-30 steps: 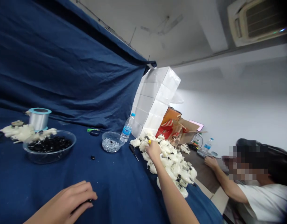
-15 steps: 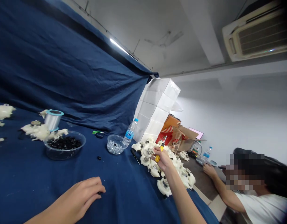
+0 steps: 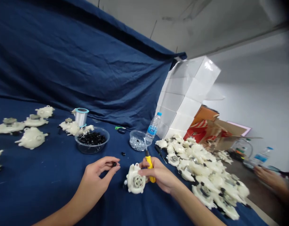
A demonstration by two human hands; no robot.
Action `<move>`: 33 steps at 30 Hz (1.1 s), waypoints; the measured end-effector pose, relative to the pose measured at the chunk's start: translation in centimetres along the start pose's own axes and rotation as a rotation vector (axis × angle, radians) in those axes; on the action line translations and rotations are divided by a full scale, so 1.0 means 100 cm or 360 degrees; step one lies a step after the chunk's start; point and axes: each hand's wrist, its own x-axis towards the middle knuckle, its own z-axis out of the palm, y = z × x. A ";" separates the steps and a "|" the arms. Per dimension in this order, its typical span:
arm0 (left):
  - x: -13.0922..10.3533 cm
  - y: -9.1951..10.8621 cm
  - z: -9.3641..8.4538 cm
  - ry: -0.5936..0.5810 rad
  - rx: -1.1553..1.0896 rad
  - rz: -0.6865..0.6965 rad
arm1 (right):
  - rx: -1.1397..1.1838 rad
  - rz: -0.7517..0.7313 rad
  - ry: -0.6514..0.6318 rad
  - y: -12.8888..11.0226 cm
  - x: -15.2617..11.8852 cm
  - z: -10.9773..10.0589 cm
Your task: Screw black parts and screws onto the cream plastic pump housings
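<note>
My left hand (image 3: pixel 100 172) is closed in a pinch, with a small black part (image 3: pixel 114 164) between thumb and fingertips. My right hand (image 3: pixel 158 172) grips two things at once. One is a white plastic housing (image 3: pixel 136 179) with a round slotted grey disc, held by thumb and fingers above the cloth. The other is a screwdriver (image 3: pixel 150 166) with a yellow handle, tucked in the same hand, its shaft pointing up and away. Between my hands is a narrow gap. Another small black part (image 3: pixel 123 153) lies on the cloth beyond them.
A heap of white housings (image 3: pixel 205 169) covers the right side. A tub of black parts (image 3: pixel 92 149) and a tub of screws (image 3: pixel 137 144) stand ahead, near a water bottle (image 3: pixel 153 125) and a wire spool (image 3: pixel 81 118). More housings (image 3: pixel 32 138) lie left. A co-worker's hand (image 3: pixel 269 177) shows far right.
My right hand has carried a white housing from the heap toward the middle, keeping the screwdriver. My left hand has risen from the cloth with the black part. The view has shifted.
</note>
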 end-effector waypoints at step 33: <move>-0.007 0.026 0.002 -0.0153 -0.0147 -0.0605 | 0.0865 0.0077 0.0016 0.034 -0.002 0.032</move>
